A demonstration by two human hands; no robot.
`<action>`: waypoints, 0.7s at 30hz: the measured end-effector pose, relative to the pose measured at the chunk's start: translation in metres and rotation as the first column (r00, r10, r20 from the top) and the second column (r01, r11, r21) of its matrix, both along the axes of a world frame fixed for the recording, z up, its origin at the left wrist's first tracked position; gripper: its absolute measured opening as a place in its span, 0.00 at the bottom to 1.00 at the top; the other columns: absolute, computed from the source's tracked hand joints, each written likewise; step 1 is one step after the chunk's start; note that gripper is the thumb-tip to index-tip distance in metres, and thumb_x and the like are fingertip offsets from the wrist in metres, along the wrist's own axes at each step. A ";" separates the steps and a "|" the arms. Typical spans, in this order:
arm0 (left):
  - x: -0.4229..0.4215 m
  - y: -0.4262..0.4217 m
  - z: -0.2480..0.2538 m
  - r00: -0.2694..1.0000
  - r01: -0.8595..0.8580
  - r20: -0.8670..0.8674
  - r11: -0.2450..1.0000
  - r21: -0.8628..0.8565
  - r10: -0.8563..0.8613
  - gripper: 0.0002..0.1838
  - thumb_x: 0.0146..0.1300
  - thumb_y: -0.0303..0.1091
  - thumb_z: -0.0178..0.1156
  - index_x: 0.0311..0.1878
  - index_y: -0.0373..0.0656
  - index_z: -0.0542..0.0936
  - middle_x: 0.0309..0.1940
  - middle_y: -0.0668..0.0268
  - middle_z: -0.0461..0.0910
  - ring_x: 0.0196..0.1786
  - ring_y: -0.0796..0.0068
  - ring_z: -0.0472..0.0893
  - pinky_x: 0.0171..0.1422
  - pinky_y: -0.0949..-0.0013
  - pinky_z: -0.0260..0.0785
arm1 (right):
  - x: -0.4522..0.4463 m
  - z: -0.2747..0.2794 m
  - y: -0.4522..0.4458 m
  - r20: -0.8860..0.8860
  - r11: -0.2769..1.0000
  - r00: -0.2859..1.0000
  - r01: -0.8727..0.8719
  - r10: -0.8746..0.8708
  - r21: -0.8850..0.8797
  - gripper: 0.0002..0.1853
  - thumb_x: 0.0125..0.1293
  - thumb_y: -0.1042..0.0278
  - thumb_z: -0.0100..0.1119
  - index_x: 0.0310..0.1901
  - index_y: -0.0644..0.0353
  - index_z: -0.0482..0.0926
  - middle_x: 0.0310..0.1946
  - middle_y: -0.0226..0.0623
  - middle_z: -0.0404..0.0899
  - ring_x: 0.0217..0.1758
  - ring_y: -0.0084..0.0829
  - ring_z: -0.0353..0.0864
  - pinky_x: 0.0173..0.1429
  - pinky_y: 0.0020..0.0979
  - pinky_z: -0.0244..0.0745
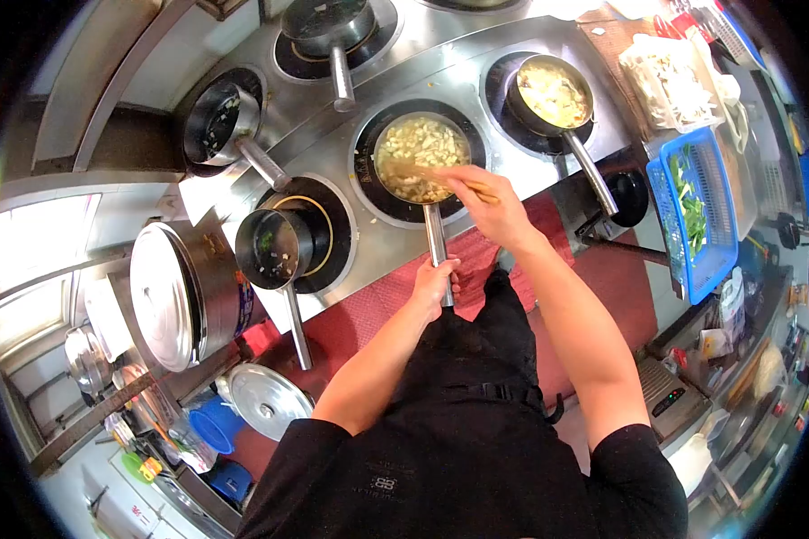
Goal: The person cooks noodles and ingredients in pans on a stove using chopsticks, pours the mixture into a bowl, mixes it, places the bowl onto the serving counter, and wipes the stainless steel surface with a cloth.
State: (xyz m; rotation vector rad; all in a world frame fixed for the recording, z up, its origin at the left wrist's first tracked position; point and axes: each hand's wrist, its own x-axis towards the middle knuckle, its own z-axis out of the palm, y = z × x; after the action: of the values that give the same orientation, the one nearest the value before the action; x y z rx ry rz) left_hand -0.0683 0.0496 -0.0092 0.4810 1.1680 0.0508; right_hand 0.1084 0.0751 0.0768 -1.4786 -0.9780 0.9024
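In the head view, a saucepan (391,139) of pale diced food (436,142) in liquid sits on the middle burner. My left hand (436,283) is wrapped around the long metal handle (435,235) of this pan, near its end. Over the near rim, my right hand (493,205) grips a wooden spatula (440,176) whose far end is blurred and dips into the food. To the right, another pan (553,94) holds yellowish chopped food, its handle pointing towards me; neither hand touches it.
Saucepans stand on burners at the left (277,247), far left (220,126) and back (328,27). A large lidded stockpot (193,292) is left of the stove. At right are a blue basket (719,256) with green vegetables and a container (670,85) of pale pieces.
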 end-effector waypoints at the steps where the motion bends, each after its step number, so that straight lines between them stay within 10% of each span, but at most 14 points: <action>1: 0.001 0.000 0.000 1.000 0.009 -0.027 1.000 0.005 -0.009 0.09 0.62 0.34 0.62 0.43 0.47 0.74 0.20 0.70 0.72 0.18 0.76 0.73 0.19 0.69 0.67 | 0.001 0.001 0.009 0.073 0.998 0.997 0.022 -0.026 0.054 0.10 0.69 0.75 0.56 0.50 0.63 0.81 0.44 0.38 0.84 0.46 0.25 0.81 0.50 0.24 0.75; 10: -0.001 0.001 0.002 1.000 0.027 0.010 1.000 -0.012 -0.027 0.10 0.64 0.36 0.60 0.47 0.47 0.73 0.23 0.69 0.71 0.20 0.76 0.72 0.22 0.70 0.67 | 0.042 0.050 -0.017 0.134 0.994 0.990 0.059 -0.046 -0.095 0.12 0.71 0.77 0.52 0.53 0.65 0.79 0.42 0.36 0.84 0.43 0.20 0.80 0.51 0.22 0.74; 19: 0.001 0.002 0.002 1.000 0.021 -0.021 0.999 -0.026 -0.022 0.09 0.62 0.35 0.61 0.43 0.48 0.74 0.21 0.69 0.72 0.18 0.74 0.74 0.21 0.67 0.68 | -0.003 0.010 0.003 -0.247 0.974 0.942 0.222 -0.228 -0.050 0.12 0.71 0.74 0.53 0.53 0.65 0.79 0.46 0.32 0.83 0.48 0.19 0.78 0.54 0.22 0.73; 21: 0.001 0.003 0.003 0.999 0.039 -0.014 0.999 -0.026 -0.039 0.10 0.63 0.35 0.60 0.45 0.48 0.74 0.22 0.69 0.72 0.20 0.74 0.73 0.22 0.68 0.68 | -0.006 0.015 -0.011 -0.192 0.998 0.980 0.043 -0.050 -0.039 0.11 0.72 0.72 0.54 0.52 0.65 0.80 0.45 0.32 0.83 0.48 0.19 0.78 0.53 0.21 0.73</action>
State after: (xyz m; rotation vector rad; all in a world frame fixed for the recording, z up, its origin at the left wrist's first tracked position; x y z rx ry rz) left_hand -0.0669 0.0525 -0.0065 0.4821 1.1716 -0.0015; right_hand 0.1020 0.0646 0.0920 -1.4077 -0.7853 1.0129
